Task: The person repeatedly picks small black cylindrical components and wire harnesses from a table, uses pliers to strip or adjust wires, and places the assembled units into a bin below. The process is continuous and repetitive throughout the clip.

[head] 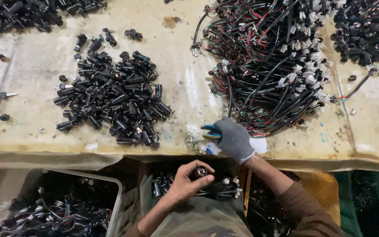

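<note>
At the near edge of the worktop (176, 66), just below its lip, the left hand (187, 180) pinches a small black cylindrical part (199, 171) between thumb and fingertips, its round end turned up toward the camera, so its long axis seems to run roughly up and down. The grip is pressed together on the part, over a cluster of wired parts (218, 188) in the lap. The gloved right hand (234, 138) rests just beyond it to the right on the worktop's edge, fingers wrapped around blue-handled pliers (210, 131) whose handles point left. The part lies near and left of the pliers, close but apart. Left forearm rises from below; right forearm angles in from the near right. A heap of black cylinders (115, 103) sits far left, a wire harness tangle (268, 66) far right.
</note>
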